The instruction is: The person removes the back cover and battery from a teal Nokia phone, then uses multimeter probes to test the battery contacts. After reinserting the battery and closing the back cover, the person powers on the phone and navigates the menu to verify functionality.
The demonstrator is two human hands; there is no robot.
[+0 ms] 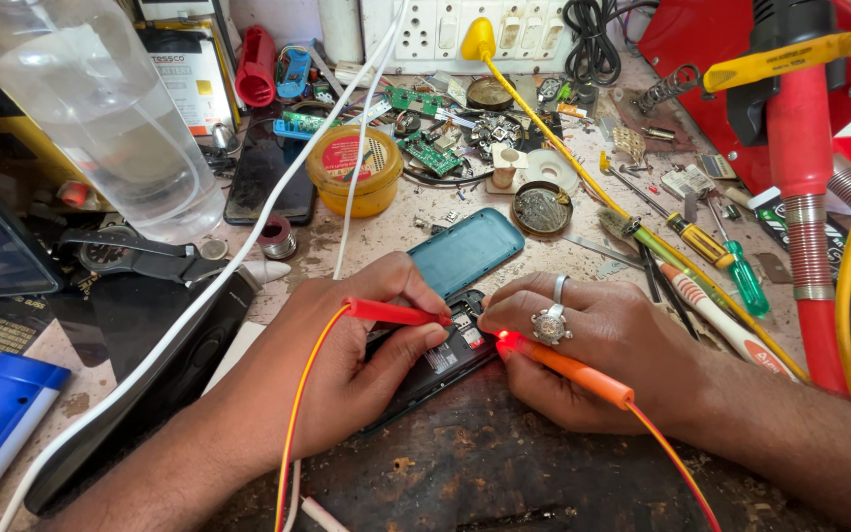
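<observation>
Both forearms enter from the lower edge and converge at the centre of the cluttered surface (504,463). The left hand (347,365) lies palm-down with fingers curled around an opened black phone (440,363), pinning it against the surface. Its thumb and index finger also pinch a red test probe (396,313), held nearly horizontal with its tip aimed right into the phone's interior. A red-and-yellow lead (297,424) runs back from this probe over the left wrist.

The right hand (593,345), wearing 2 rings, is closed around an orange test probe (573,372). This probe slopes up to the left, and its tip glows red where it meets the phone's edge. The 2 probe tips sit close together over the exposed board.

A teal back cover (465,248) lies just behind the phone. A yellow tin (355,169) stands further back, and screwdrivers (721,264) lie to the right.
</observation>
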